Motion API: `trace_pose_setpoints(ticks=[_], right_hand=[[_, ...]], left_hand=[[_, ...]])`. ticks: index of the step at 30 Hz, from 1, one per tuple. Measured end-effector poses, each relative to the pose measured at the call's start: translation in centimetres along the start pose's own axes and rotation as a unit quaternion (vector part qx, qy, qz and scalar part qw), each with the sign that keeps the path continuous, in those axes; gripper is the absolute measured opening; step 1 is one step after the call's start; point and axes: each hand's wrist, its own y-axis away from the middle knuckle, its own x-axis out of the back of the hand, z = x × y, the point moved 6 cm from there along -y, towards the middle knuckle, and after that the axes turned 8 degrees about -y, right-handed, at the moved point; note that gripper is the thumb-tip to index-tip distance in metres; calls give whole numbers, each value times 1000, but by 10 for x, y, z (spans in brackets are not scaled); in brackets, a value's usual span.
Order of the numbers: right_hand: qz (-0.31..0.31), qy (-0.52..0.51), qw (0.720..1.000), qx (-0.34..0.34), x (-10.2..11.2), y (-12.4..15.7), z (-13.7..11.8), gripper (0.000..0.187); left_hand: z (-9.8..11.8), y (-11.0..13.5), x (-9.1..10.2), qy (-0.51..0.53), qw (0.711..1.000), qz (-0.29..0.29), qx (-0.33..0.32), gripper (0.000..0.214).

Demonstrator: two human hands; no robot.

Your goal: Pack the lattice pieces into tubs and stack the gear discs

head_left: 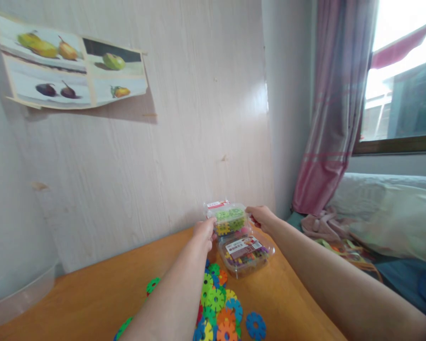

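Two hands (203,233) (264,218) grip one clear container (231,220).

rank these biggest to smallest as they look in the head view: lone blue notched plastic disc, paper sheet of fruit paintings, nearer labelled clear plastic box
1. Sheet of fruit paintings, clearly largest
2. Nearer labelled box
3. Blue disc

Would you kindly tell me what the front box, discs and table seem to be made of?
Front box: clear, glossy plastic, judging by its see-through walls and highlights.
Discs: probably matte plastic, given flat, even colours.
Table: possibly wood or laminate; orange-brown with a soft sheen.
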Motion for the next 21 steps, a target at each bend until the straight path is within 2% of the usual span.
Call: trace_pose_setpoints(ticks=[5, 10, 17, 19, 21], right_hand=[[-6, -14, 1000, -25, 1, 17, -3, 30], [-39, -44, 998, -28, -2, 42, -8, 20], [-119, -78, 989, -31, -9, 92, -14, 29], [-145, -76, 986, -38, -9, 103, -13, 36], [-141, -73, 987, -39, -3, 107, -14, 45]], left_hand=[[8, 10, 7, 36, 999, 9, -14, 7], [13, 18, 22, 55, 998, 17, -12, 7], [18, 29, 47, 58, 998, 12, -14, 8], [19, 33, 53, 54, 998, 0, -12, 9], [20, 38, 60, 47, 999, -20, -8, 10]])
